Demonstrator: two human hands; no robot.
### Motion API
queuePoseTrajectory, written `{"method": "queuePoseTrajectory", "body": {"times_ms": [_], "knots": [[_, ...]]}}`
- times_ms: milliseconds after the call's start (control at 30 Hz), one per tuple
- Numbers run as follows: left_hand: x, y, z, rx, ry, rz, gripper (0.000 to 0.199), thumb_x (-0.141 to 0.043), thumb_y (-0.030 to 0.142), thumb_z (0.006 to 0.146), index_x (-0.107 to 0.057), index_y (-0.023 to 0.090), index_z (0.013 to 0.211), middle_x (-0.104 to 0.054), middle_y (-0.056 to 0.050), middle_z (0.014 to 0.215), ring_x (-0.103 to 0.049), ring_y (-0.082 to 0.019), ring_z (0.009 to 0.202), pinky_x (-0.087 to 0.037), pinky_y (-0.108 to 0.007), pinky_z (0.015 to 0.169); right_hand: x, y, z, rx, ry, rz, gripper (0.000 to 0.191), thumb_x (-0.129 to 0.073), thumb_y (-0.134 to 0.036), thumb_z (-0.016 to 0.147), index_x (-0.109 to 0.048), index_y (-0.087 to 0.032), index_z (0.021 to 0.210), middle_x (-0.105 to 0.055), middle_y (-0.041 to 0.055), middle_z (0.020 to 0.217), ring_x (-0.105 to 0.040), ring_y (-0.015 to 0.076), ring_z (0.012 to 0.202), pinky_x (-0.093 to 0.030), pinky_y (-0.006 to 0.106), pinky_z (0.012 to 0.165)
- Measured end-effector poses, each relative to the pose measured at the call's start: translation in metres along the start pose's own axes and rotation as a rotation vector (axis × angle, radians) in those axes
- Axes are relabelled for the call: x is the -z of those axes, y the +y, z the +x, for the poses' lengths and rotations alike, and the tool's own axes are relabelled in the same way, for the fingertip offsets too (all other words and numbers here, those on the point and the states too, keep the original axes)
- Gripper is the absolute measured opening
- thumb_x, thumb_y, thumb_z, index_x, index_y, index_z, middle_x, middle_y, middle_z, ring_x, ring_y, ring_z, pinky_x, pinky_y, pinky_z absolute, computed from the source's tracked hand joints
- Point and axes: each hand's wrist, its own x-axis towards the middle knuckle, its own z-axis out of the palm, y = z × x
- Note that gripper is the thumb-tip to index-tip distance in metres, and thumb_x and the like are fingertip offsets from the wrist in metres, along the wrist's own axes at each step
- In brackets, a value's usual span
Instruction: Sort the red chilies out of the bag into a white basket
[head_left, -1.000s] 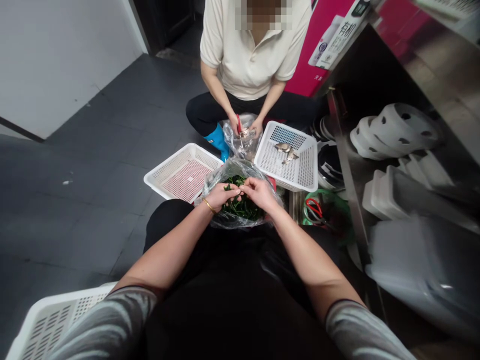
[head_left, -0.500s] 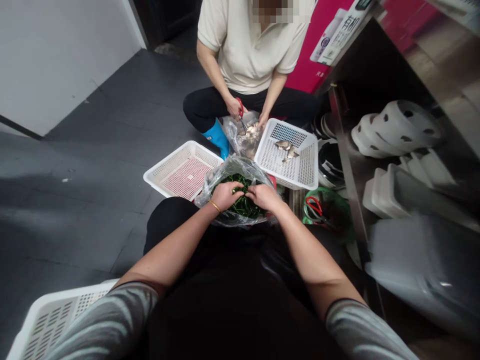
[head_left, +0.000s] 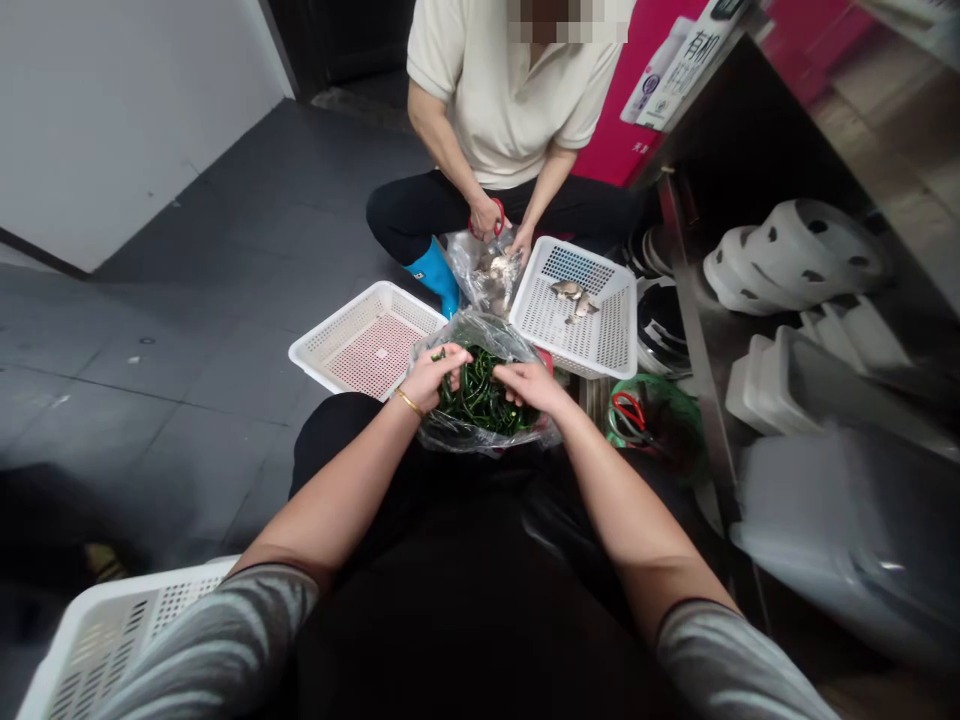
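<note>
A clear plastic bag (head_left: 480, 442) full of long, thin green chili peppers (head_left: 487, 400) sits open between my knees. My left hand (head_left: 433, 378) is over the bag's left side, its fingers closed on a green chili pepper (head_left: 439, 355) that shows at the fingertips. At the right side of the heap is my right hand (head_left: 531, 386), thumb and fingers pinched together. What lies in that pinch, if anything, is too small to make out. The hands are apart, with peppers visible between them.
Beyond the bag stand a white basket (head_left: 311, 352) at left and another basket (head_left: 628, 320) holding pale mushroom-like pieces (head_left: 576, 298). A seated co-worker holds red-handled scissors (head_left: 498, 215) over a plastic bag (head_left: 480, 280). Other red-handled scissors (head_left: 628, 410) lie right, beside shelved containers (head_left: 795, 380).
My hands have drawn apart, the left moving left and up with a pepper. The co-worker's scissors hand shifted right. A dark blurred shape has appeared at the lower left.
</note>
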Motion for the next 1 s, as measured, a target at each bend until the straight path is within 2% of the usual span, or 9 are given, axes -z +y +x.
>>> {"method": "queuePoseTrajectory", "body": {"times_ms": [100, 167, 233, 333, 467, 567, 767, 867, 1000], "knots": [[0.004, 0.005, 0.001, 0.036, -0.048, -0.198, 0.039, -0.078, 0.041, 0.063, -0.048, 0.016, 0.065, -0.042, 0.005, 0.051, -0.039, -0.005, 0.043, -0.026, -0.018, 0.040, -0.021, -0.002, 0.008, -0.028, 0.159, -0.478, 0.026, -0.065, -0.045, 0.083, -0.065, -0.019, 0.078, -0.069, 0.0070, 0.078, -0.064, 0.0186, 0.072, -0.043, 0.025, 0.061], [0.005, 0.007, -0.001, 0.046, -0.072, -0.221, 0.041, -0.078, 0.040, 0.060, -0.046, 0.016, 0.065, -0.047, 0.004, 0.055, -0.042, -0.006, 0.046, -0.027, -0.018, 0.040, -0.030, -0.002, 0.013, -0.038, 0.152, -0.581, 0.013, -0.066, -0.031, 0.082, -0.064, -0.019, 0.077, -0.070, 0.0076, 0.083, -0.064, 0.0199, 0.078, -0.043, 0.026, 0.064], [0.006, 0.007, -0.002, 0.053, -0.071, -0.212, 0.040, -0.078, 0.039, 0.058, -0.047, 0.016, 0.067, -0.052, 0.002, 0.058, -0.043, -0.006, 0.046, -0.028, -0.018, 0.040, -0.028, 0.000, 0.016, -0.055, 0.128, -0.495, 0.012, -0.066, -0.024, 0.079, -0.061, -0.019, 0.071, -0.068, 0.0052, 0.077, -0.063, 0.0180, 0.074, -0.042, 0.025, 0.062], [0.004, 0.003, -0.003, 0.039, -0.062, -0.127, 0.037, -0.079, 0.037, 0.059, -0.049, 0.017, 0.068, -0.049, 0.004, 0.053, -0.040, -0.006, 0.044, -0.028, -0.019, 0.040, -0.011, 0.004, 0.016, -0.078, 0.176, -0.120, 0.019, -0.066, -0.029, 0.077, -0.056, -0.019, 0.065, -0.060, -0.0008, 0.059, -0.056, 0.0127, 0.055, -0.041, 0.023, 0.054], [-0.004, -0.005, -0.002, 0.011, -0.008, 0.225, 0.029, -0.080, 0.033, 0.058, -0.062, 0.014, 0.072, -0.052, 0.004, 0.054, -0.041, -0.006, 0.046, -0.031, -0.021, 0.044, 0.003, 0.001, 0.010, -0.039, 0.198, 0.418, 0.030, -0.068, -0.046, 0.074, -0.053, -0.019, 0.069, -0.054, -0.0045, 0.049, -0.047, 0.0097, 0.040, -0.038, 0.021, 0.042], [-0.010, -0.007, -0.003, -0.007, -0.067, 0.439, 0.025, -0.080, 0.031, 0.058, -0.066, 0.013, 0.069, -0.054, 0.004, 0.056, -0.042, -0.006, 0.050, -0.033, -0.021, 0.049, -0.002, -0.005, 0.006, 0.001, 0.178, 0.588, 0.037, -0.072, -0.050, 0.067, -0.053, -0.019, 0.073, -0.057, -0.0043, 0.051, -0.051, 0.0095, 0.041, -0.042, 0.020, 0.042], [-0.006, -0.008, -0.001, 0.003, -0.050, 0.481, 0.026, -0.076, 0.036, 0.061, -0.065, 0.013, 0.067, -0.052, 0.005, 0.053, -0.041, -0.006, 0.049, -0.034, -0.021, 0.050, -0.018, -0.011, 0.005, 0.010, -0.013, 0.535, 0.036, -0.073, -0.048, 0.067, -0.055, -0.018, 0.072, -0.058, -0.0045, 0.050, -0.054, 0.0104, 0.040, -0.046, 0.021, 0.041], [-0.003, -0.011, 0.001, -0.008, 0.040, 0.462, 0.025, -0.077, 0.033, 0.060, -0.067, 0.013, 0.071, -0.055, 0.004, 0.054, -0.041, -0.006, 0.048, -0.033, -0.021, 0.048, -0.016, -0.006, 0.008, -0.018, 0.150, 0.463, 0.028, -0.066, -0.044, 0.075, -0.053, -0.020, 0.073, -0.058, -0.0041, 0.052, -0.057, 0.0118, 0.044, -0.047, 0.022, 0.045], [-0.001, -0.008, 0.002, 0.036, 0.197, 0.241, 0.025, -0.077, 0.032, 0.061, -0.060, 0.015, 0.068, -0.045, 0.007, 0.043, -0.035, -0.005, 0.038, -0.026, -0.020, 0.039, 0.001, 0.003, 0.006, 0.010, 0.343, 0.045, 0.014, -0.060, -0.029, 0.081, -0.057, -0.020, 0.071, -0.063, -0.0009, 0.062, -0.063, 0.0150, 0.058, -0.049, 0.025, 0.059]]}}
